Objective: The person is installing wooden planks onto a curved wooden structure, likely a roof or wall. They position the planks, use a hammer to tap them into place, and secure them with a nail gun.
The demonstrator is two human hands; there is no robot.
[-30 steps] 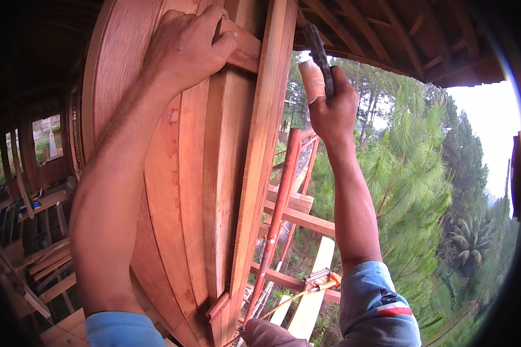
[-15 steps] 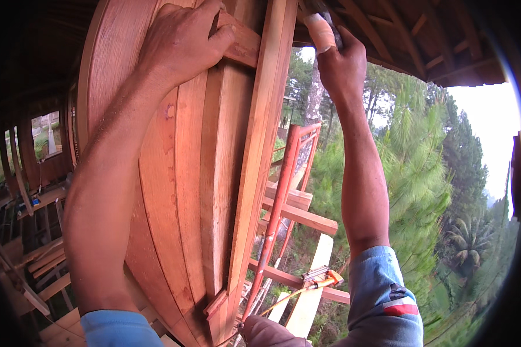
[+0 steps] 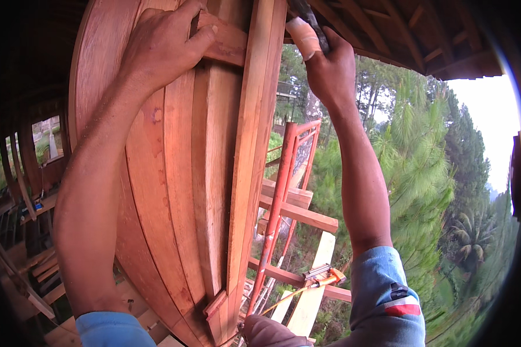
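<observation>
Fingers (image 3: pixel 194 43) of the left hand (image 3: pixel 162 49), upper left of the frame, curl over a short wooden block (image 3: pixel 226 40) and press it flat against the reddish upright boards (image 3: pixel 214 173); thumb and fingertips lie on the block's left end. At the top centre, the right hand (image 3: pixel 330 69) is closed tight round the dark handle of a tool (image 3: pixel 309 17), a pale bandage (image 3: pixel 303 36) wrapping one finger; the tool's head runs out of the frame, so its kind cannot be told. As a judgement, the block is placed and held but not visibly fastened; fixing it seems left to do. Farther off, below centre, stand an orange-red scaffold frame (image 3: pixel 281 191), planks (image 3: pixel 298 214) and green pines (image 3: pixel 422 173).
</observation>
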